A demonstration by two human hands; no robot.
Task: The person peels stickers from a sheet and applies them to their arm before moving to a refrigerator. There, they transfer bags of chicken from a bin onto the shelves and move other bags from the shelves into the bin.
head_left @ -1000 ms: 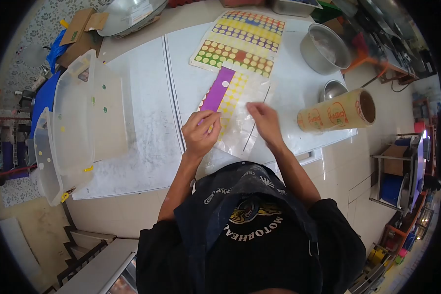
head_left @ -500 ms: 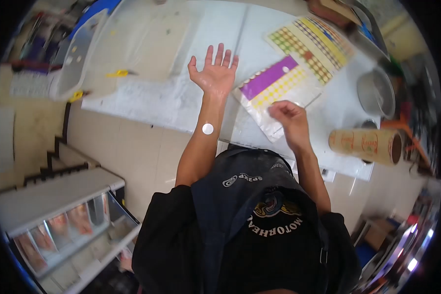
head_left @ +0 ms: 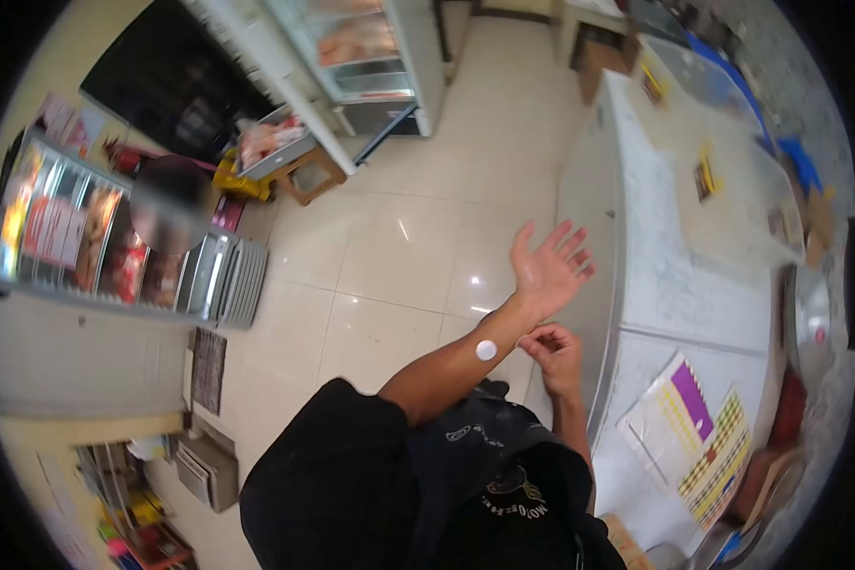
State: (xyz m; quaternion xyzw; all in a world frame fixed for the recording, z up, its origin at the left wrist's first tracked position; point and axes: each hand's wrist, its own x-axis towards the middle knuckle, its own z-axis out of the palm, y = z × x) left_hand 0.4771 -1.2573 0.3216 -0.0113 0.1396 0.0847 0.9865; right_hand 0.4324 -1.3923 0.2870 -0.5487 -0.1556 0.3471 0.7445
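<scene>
My left hand point(head_left: 549, 274) is raised over the floor beside the white worktop, palm up with its fingers spread, and holds nothing. On that forearm sits a round white patch point(head_left: 485, 351). Just below the left wrist is my right hand point(head_left: 555, 355), its thumb and fingertips pinched together close to the forearm. Whatever lies in that pinch, if anything, is too small to make out. Patterned plastic packs, one with a purple band point(head_left: 692, 403) and one with yellow and brown checks point(head_left: 717, 456), lie on the worktop point(head_left: 636, 380) to the right.
Clear plastic tubs point(head_left: 731, 209) with yellow-handled tools point(head_left: 704, 179) stand on the worktop's far part. A lit display case point(head_left: 95, 228) is at left, with a small wooden stool point(head_left: 311, 179) near another glass case point(head_left: 366, 57). Tiled floor point(head_left: 389, 256) runs between.
My view has swung left from the worktop toward the room. My right hand has come from above the plastic packs to beside my left wrist. The left hand stays spread.
</scene>
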